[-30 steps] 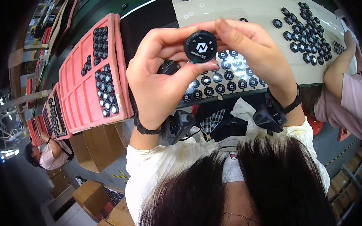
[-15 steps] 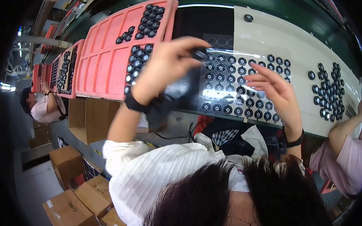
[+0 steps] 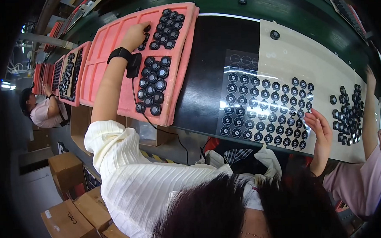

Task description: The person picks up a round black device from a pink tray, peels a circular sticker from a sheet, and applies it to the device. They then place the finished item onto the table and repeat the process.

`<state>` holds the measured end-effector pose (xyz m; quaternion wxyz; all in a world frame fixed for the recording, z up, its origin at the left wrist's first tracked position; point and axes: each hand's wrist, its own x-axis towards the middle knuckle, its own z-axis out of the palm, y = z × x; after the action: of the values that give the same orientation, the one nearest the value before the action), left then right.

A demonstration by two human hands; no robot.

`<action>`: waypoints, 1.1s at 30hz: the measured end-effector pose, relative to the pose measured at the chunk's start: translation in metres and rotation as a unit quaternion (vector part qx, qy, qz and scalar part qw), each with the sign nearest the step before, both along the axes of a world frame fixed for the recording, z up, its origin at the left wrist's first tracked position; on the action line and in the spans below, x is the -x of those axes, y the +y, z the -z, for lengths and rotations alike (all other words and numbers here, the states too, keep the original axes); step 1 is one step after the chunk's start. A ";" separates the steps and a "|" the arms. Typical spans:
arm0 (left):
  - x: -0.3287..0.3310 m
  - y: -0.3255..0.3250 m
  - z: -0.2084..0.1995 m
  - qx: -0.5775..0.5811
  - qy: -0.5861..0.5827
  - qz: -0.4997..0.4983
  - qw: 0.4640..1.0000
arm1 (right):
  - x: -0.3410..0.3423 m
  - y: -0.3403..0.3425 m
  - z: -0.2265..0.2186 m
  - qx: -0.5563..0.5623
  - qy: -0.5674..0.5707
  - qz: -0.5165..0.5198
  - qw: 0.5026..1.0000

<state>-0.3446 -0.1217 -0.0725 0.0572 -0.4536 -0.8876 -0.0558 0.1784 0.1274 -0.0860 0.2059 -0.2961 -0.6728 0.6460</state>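
My left hand (image 3: 133, 36) reaches over the pink foam tray (image 3: 108, 57), its fingertips pinched on a small round black part (image 3: 147, 28). Just below the fingers lies another black part (image 3: 142, 46); beside them, rows of round black parts (image 3: 167, 29) fill some compartments, with a second group (image 3: 151, 84) nearer me. To the right, my right hand (image 3: 319, 127) hovers at the edge of a clear sheet (image 3: 221, 92), fingers stretched out, holding nothing I can see. Several round black discs with white marks (image 3: 257, 104) sit in rows on that sheet.
A lone black part (image 3: 275, 34) stands on the cream board (image 3: 318, 55). Loose black parts (image 3: 349, 113) cluster at its right, near another person's arm (image 3: 369, 112). A cable (image 3: 159, 130) hangs from the black box (image 3: 133, 65) at my left wrist. Cardboard boxes (image 3: 68, 219) stand lower left.
My left hand has swung from the clear sheet to the pink tray on the left. My right hand has drawn back to the right and down, off the discs. The view has shifted slightly.
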 end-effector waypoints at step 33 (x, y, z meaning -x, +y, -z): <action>0.044 -0.036 -0.015 -0.136 -0.164 -0.171 0.962 | 0.009 -0.001 0.006 -0.021 -0.037 0.024 0.999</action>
<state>-0.3889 -0.1578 -0.0574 -0.0192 -0.2674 -0.9332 -0.2391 0.1696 0.1268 -0.0915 0.2030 -0.3315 -0.6860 0.6150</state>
